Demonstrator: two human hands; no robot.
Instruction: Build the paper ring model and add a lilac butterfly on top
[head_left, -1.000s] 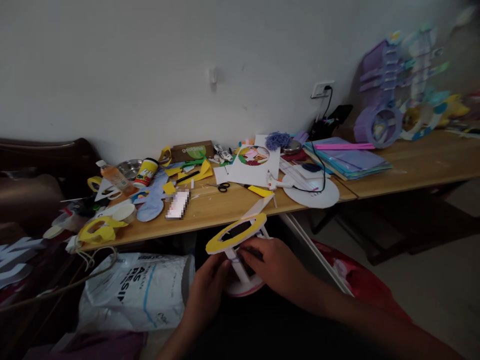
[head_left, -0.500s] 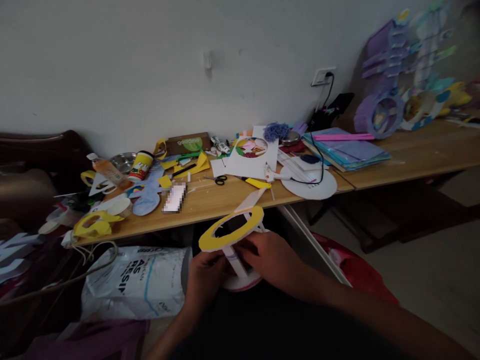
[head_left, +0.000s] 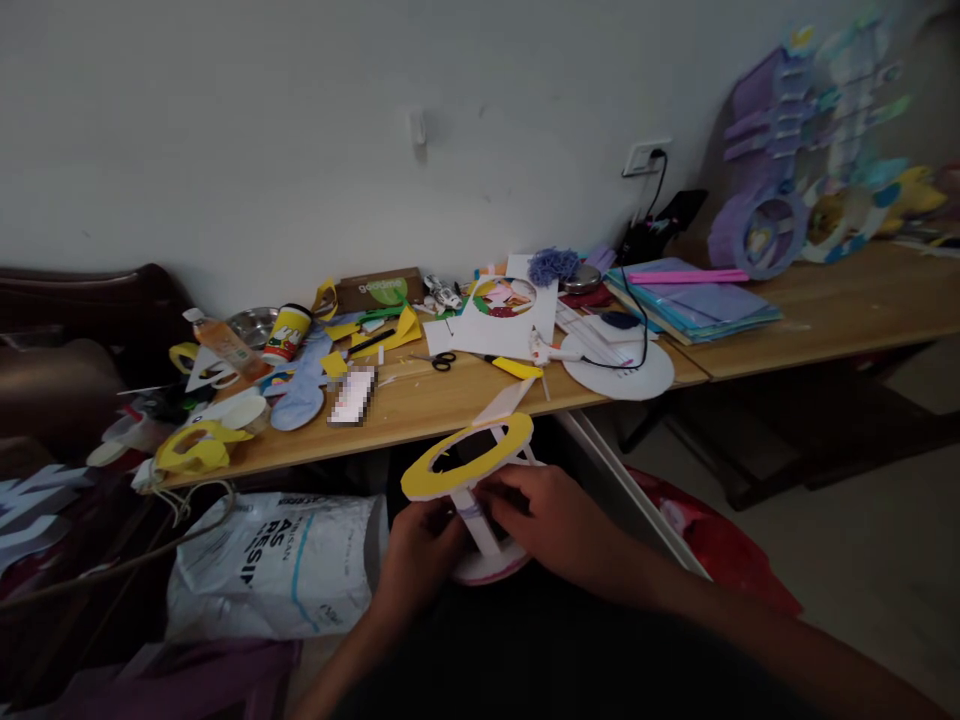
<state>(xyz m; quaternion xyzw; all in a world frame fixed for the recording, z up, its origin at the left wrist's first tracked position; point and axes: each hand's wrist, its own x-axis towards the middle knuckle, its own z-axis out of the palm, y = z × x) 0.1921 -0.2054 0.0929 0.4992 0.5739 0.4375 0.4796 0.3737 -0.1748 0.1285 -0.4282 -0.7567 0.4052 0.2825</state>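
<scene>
A foam-board frame with a yellow ring top (head_left: pixel 422 484) and white upright strips is held over my lap, in front of the table edge. Its round white base (head_left: pixel 491 570) has a reddish rim and sits lower, between my hands. My left hand (head_left: pixel 420 550) is closed at the left side, fingers under the ring. My right hand (head_left: pixel 544 515) grips around a front upright, with its fingertips reaching inside the frame. Some fingertips of both hands are hidden by the ring and the upright.
The wooden table (head_left: pixel 409 400) carries scissors (head_left: pixel 442 361), a yellow cutter (head_left: pixel 517 368), a glue gun (head_left: pixel 547 350) with a cord, and a white disc (head_left: pixel 637 372). A bottle (head_left: pixel 221 342) and a cup (head_left: pixel 287 333) stand left. A white sack (head_left: pixel 277 565) lies below.
The frame and both hands stay nearly in place, with small shifts of the fingers around the front upright. The whole view has moved slightly.
</scene>
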